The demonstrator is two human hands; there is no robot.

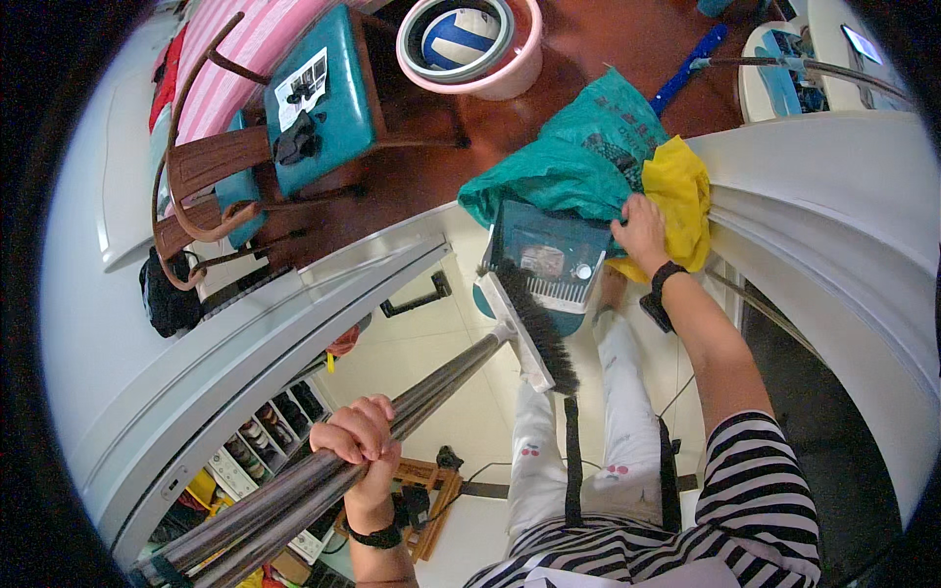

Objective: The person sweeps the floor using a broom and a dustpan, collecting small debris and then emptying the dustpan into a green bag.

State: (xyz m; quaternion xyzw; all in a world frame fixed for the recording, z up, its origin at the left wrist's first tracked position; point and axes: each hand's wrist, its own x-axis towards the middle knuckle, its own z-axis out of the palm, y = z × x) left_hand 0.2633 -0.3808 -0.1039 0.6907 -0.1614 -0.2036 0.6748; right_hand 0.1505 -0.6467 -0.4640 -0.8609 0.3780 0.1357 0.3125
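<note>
My left hand (pixel 358 436) is closed around long, metallic-looking poles. One of them ends in a broom (pixel 524 338) with a white head and dark bristles. Beyond the broom is a grey-blue dustpan (pixel 520 225) with a toothed white edge; a crumpled scrap and a small white round thing lie in it. A green plastic bag (pixel 598 147) drapes over the dustpan's far side. My right hand (pixel 642 233) has its fingers curled on the bag's edge, beside the dustpan. A yellow bag (pixel 678 196) lies just right of that hand; its contact with the fingers is unclear.
A pale door track (pixel 382 269) divides the cream tiles from the red-brown floor. At the far left stands a teal-seated chair (pixel 338 93). A pink basin (pixel 524 73) holds a grey basin and a ball. Shelves of small items (pixel 260 441) stand at lower left.
</note>
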